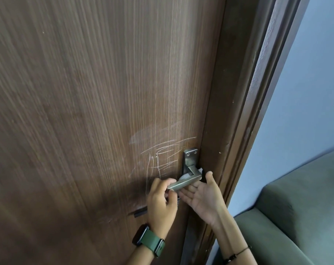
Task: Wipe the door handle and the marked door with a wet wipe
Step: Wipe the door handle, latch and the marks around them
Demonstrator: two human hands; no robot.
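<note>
The brown wood-grain door (89, 96) fills most of the head view. White chalk-like scribbles (162, 159) lie just left of the metal lever door handle (189, 180), under a pale smear. My left hand (161, 201), with a green-strapped watch on the wrist, pinches the lever's free end. My right hand (204, 196) lies palm up under the lever, its fingers reaching behind it. The white wet wipe (183, 176) shows in small bits behind the lever near the back plate, pressed there by my right fingers.
The dark door frame (237, 131) runs down just right of the handle. Beyond it are a pale blue wall (311, 92) and a grey-green sofa (300, 217) at lower right. A short dark bar (140, 212) sits on the door below my left hand.
</note>
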